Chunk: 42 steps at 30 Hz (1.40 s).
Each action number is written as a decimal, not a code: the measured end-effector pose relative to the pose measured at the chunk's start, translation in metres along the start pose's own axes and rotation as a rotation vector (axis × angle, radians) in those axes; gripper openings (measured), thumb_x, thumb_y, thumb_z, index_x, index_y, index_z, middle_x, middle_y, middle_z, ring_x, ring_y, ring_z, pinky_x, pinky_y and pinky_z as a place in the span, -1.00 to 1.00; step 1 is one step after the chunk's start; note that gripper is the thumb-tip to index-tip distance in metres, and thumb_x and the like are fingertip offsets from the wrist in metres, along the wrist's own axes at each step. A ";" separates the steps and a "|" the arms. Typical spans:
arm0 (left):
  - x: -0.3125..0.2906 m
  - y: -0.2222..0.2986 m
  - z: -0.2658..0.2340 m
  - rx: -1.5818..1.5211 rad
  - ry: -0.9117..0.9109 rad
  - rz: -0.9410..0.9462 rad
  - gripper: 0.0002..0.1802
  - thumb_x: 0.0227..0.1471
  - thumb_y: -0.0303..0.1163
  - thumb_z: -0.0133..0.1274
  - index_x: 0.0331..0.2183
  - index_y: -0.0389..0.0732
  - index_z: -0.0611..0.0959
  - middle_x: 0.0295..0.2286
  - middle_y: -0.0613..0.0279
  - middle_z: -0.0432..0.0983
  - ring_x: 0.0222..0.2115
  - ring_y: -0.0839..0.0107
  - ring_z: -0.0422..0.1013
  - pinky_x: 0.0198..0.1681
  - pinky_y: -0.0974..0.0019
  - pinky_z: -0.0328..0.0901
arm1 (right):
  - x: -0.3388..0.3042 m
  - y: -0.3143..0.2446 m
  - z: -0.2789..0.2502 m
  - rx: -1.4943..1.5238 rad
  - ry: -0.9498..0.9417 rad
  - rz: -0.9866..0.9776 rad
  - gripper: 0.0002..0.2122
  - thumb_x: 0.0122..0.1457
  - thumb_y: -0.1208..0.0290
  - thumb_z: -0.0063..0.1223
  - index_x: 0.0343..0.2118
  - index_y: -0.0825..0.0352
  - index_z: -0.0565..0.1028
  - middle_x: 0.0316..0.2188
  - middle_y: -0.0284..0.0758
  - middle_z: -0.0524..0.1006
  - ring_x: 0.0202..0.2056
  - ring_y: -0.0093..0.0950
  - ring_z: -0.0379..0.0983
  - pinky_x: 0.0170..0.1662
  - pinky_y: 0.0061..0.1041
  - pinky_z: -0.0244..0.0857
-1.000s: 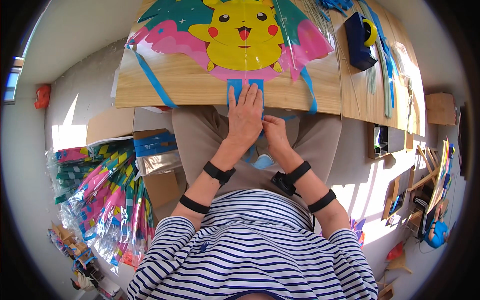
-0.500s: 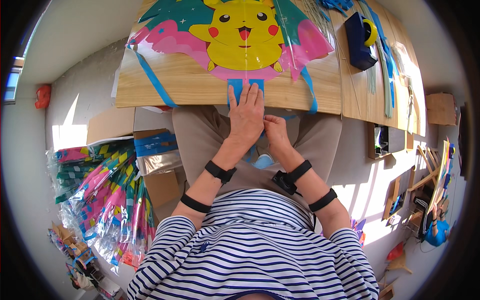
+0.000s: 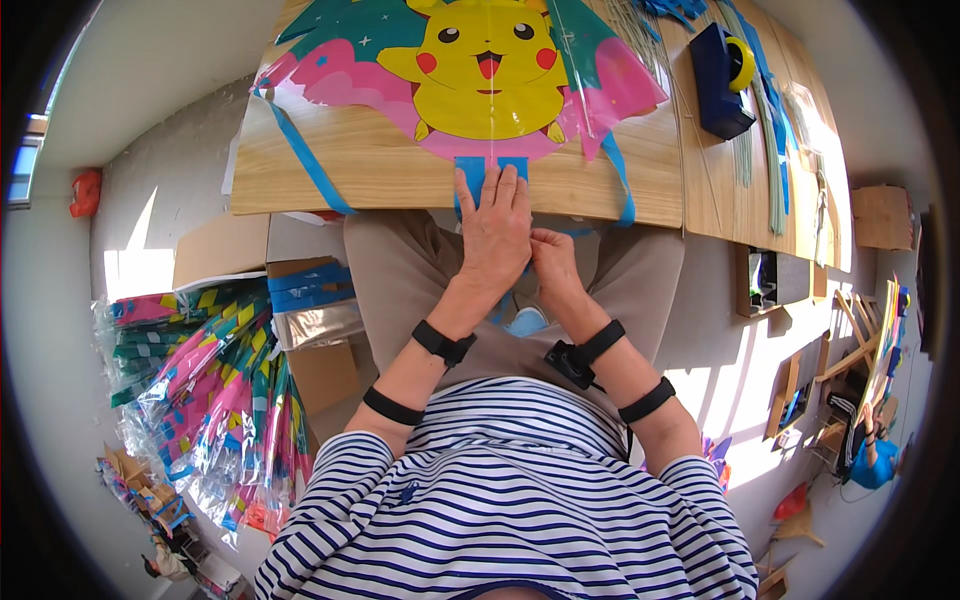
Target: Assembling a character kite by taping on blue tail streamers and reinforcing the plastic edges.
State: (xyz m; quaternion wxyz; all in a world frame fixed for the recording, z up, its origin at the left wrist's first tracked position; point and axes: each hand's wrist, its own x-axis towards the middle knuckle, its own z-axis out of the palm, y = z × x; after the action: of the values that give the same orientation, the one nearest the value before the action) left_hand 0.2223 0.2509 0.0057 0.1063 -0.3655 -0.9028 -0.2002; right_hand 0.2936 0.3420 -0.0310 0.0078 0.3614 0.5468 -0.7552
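A kite (image 3: 490,110) in glossy film, printed with a yellow cartoon figure on pink and green, lies on the wooden table (image 3: 390,175). From its lower middle a blue strip (image 3: 468,180) runs to the table's front edge. My left hand (image 3: 495,225) lies palm down over this strip, fingers stretched out and pointing away from me. Beside its wrist, just below the edge, my right hand (image 3: 557,265) is closed in a pinch. A little blue shows by those fingertips, but what they hold is hidden. Blue ribbons (image 3: 305,155) hang from the kite's sides.
A dark blue tape dispenser (image 3: 718,85) with a yellow roll stands on the table's right part, near thin rods (image 3: 742,160) and blue strips. At my left, an open cardboard box (image 3: 222,250) stands by a heap of bagged kites (image 3: 215,390). Another person (image 3: 875,462) sits far right.
Both hands have shifted very slightly to the right. The kite lies as before.
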 end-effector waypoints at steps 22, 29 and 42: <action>0.001 0.001 -0.001 0.006 -0.004 -0.004 -0.49 -0.04 -0.39 0.10 -0.02 -0.40 0.56 0.05 -0.02 0.40 0.15 0.03 0.26 0.31 -0.38 -0.23 | -0.001 0.000 0.001 0.036 0.010 0.000 -0.87 0.15 0.56 0.08 -0.47 0.43 0.63 -0.53 -0.46 0.56 -0.49 -0.71 0.35 -0.44 -0.63 0.21; 0.001 0.003 -0.004 0.032 -0.064 -0.023 -0.42 -0.04 -0.35 0.20 0.03 -0.38 0.52 0.11 0.01 0.36 0.18 0.06 0.22 0.32 -0.33 -0.24 | 0.001 0.002 0.000 0.011 0.024 0.011 -0.87 0.15 0.55 0.08 -0.48 0.43 0.62 -0.54 -0.47 0.55 -0.50 -0.71 0.34 -0.45 -0.62 0.19; 0.001 0.001 0.001 0.027 -0.004 0.003 -0.50 -0.09 -0.42 0.11 -0.06 -0.40 0.57 0.05 0.00 0.39 0.13 0.00 0.25 0.24 -0.52 -0.21 | 0.000 0.003 -0.012 -0.377 0.077 -0.104 -0.88 0.12 0.47 0.15 -0.44 0.42 0.62 -0.51 -0.29 0.58 -0.45 -0.44 0.45 -0.37 -0.42 0.28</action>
State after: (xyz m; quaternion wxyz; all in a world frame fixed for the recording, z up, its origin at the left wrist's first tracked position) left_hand 0.2222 0.2531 0.0057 0.1097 -0.3659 -0.9051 -0.1868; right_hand 0.3016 0.3511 -0.0348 0.0156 0.3536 0.6963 -0.6245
